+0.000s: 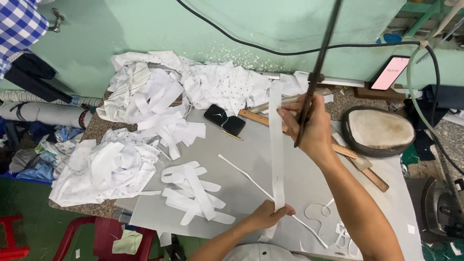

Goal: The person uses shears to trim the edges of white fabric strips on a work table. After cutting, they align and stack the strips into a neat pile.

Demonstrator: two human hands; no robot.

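A long white strip of fabric hangs stretched between the two hands above the grey desk. The left hand pinches the strip's lower end between thumb and fingers, close to the near edge of the desk. The right hand is raised higher and closed around the strip's upper part, and it also grips a long dark scissor-like tool that points up and away — its far end runs out of the top of the view.

On the desk just left of the strip lies a small heap of cut white fabric strips, and a thin white offcut runs diagonally beneath the held strip. Farther left sit larger piles of white cloth pieces, some of them dotted. A black pouch lies near the middle, with a wooden ruler passing under the right hand. To the right rests an oval padded pressing cushion with a dark rim, and behind it a phone with a pink screen leans against the green wall — a black cable hangs across it.
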